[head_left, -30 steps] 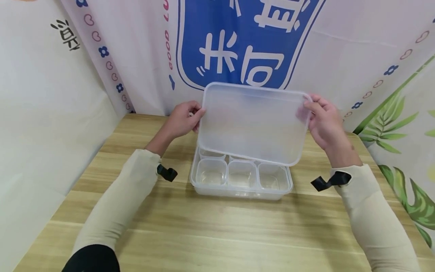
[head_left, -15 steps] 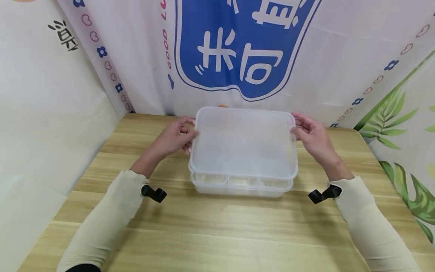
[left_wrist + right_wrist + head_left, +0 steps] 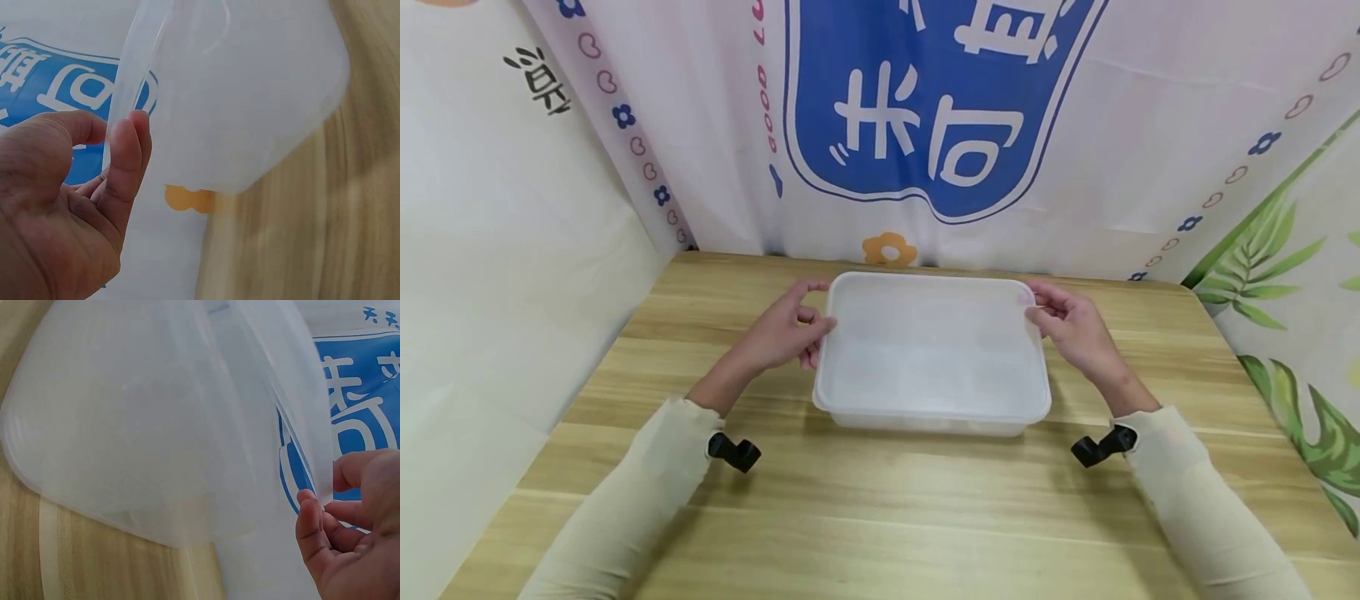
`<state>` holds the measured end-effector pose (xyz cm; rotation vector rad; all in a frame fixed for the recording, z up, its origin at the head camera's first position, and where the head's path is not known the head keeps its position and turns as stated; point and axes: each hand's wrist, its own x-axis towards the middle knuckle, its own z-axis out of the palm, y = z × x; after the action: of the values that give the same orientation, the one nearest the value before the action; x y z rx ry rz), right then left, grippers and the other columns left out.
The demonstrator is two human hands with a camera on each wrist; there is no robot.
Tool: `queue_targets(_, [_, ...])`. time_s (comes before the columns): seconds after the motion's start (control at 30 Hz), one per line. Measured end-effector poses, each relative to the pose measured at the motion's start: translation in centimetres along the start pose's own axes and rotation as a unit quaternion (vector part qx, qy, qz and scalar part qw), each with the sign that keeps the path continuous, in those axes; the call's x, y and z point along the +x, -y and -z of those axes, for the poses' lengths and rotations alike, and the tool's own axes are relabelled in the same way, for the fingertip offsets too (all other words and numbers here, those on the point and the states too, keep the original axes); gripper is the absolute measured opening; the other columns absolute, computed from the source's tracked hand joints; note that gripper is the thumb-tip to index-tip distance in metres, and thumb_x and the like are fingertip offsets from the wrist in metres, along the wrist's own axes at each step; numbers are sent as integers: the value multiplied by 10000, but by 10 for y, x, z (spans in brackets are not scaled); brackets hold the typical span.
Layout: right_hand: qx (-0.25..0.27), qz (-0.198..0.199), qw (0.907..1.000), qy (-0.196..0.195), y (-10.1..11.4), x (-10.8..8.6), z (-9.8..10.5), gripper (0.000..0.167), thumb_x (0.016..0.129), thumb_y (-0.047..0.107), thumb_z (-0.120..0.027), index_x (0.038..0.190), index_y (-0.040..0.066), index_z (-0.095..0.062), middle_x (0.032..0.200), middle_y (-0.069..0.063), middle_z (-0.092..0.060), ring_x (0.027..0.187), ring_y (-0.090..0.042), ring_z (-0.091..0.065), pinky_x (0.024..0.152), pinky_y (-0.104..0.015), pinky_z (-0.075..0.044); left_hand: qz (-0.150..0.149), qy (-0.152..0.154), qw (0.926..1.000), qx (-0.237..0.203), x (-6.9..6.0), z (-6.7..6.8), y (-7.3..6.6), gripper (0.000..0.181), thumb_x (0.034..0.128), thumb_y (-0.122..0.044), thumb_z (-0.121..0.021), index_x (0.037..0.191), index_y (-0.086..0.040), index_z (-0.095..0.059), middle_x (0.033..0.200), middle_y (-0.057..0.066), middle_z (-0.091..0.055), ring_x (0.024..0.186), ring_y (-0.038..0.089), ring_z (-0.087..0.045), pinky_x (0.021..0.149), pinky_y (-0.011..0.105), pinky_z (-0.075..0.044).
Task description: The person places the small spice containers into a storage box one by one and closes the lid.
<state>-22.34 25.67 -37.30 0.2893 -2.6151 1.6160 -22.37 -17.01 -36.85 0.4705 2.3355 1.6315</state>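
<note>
A frosted, translucent plastic lid [image 3: 928, 346] lies over a clear rectangular plastic box [image 3: 925, 425] in the middle of the head view. Its front edge juts slightly past the box wall. The small compartments inside are only faint shapes through the lid. My left hand [image 3: 778, 333] pinches the lid's left edge, thumb on top and fingers beneath. At the opposite edge, near the back corner, my right hand [image 3: 1078, 329] pinches the rim the same way. In the left wrist view, the fingers [image 3: 125, 162] are at the lid's rim; the right wrist view shows fingers [image 3: 312, 531] under the rim.
A wooden table [image 3: 880, 517] carries the box. Behind it hangs a white cloth [image 3: 1120, 167] with a blue printed panel, reaching the table's back edge. A pale sheet [image 3: 512, 292] borders the left side, and a leaf-printed one [image 3: 1262, 275] the right.
Both hands have lowered the lid from a raised, tilted position above the box and brought it down over the top. The compartments, plainly visible before, are now covered. The box has stayed put.
</note>
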Motion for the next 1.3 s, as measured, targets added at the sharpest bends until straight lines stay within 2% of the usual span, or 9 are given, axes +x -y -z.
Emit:
queue_targets(0.27, [-385, 58, 9992, 8, -6, 2, -4, 465, 1055, 146, -594, 1484, -13, -515, 1161, -191, -628, 906, -166, -550, 655, -179, -481, -101, -1, 9995, 291, 3, -1, 7, 529, 1060, -126, -584, 1529, -81, -343, 779, 180, -632, 542, 289, -625, 500, 456, -566])
queue_targets(0.47, [-503, -53, 9987, 55, -10, 1, -7, 463, 1068, 169, -576, 1495, 3, -506, 1281, -206, -611, 1040, -227, -551, 727, -179, -494, -217, -6, 9969, 756, 7, 0, 10, 526, 1053, -137, -601, 1520, -54, -373, 800, 155, -625, 601, 390, -630, 531, 460, -554])
queue_targets(0.6, [-557, -73, 9984, 43, -12, 1, -8, 454, 1063, 162, -583, 1490, 24, -521, 1348, -199, -587, 1055, -258, -549, 709, -189, -493, -217, -37, 9952, 951, 10, 0, 10, 528, 1044, -133, -616, 1515, -44, -393, 839, 147, -623, 641, 344, -648, 581, 441, -562])
queue_targets(0.77, [-644, -63, 9979, 51, -15, 1, -9, 456, 1059, 158, -590, 1493, 35, -521, 1456, -170, -531, 1058, -262, -541, 682, -199, -483, -205, 4, 9952, 961, 11, 0, 12, 536, 1044, -142, -623, 1519, -43, -396, 882, 154, -627, 669, 274, -660, 648, 475, -584])
queue_targets(1.07, [-622, -127, 9979, 107, -19, -1, -9, 459, 1059, 150, -589, 1492, 21, -511, 1505, -173, -494, 1128, -302, -530, 745, -204, -482, -278, 52, 9943, 1027, 13, -1, 17, 522, 1049, -176, -622, 1504, -32, -409, 907, 150, -634, 691, 289, -673, 660, 466, -599])
queue_targets(1.13, [-657, -127, 9977, 126, -19, -1, -9, 468, 1064, 171, -584, 1501, 25, -500, 1512, -173, -483, 1164, -323, -531, 796, -254, -504, -334, 3, 9920, 1216, 13, -1, 17, 529, 1056, -226, -617, 1503, -29, -414, 972, 157, -640, 758, 304, -680, 688, 477, -599])
queue_targets(1.2, [-698, -38, 9975, 127, -18, -2, -9, 483, 1064, 185, -583, 1510, 26, -483, 1526, -179, -459, 1226, -353, -509, 887, -341, -503, -446, -106, 9873, 1520, 13, -2, 16, 554, 1063, -298, -602, 1506, -18, -420, 1111, 174, -628, 908, 319, -668, 764, 487, -591])
queue_targets(1.3, [-955, 435, 9944, 80, -15, -3, -10, 517, 1044, 200, -617, 1507, 19, -477, 1535, -207, -423, 1337, -401, -426, 1030, -529, -425, -696, -316, 9726, 2196, 14, -6, 12, 620, 1066, -425, -555, 1516, -17, -433, 1370, 186, -532, 1175, 341, -572, 942, 520, -523])
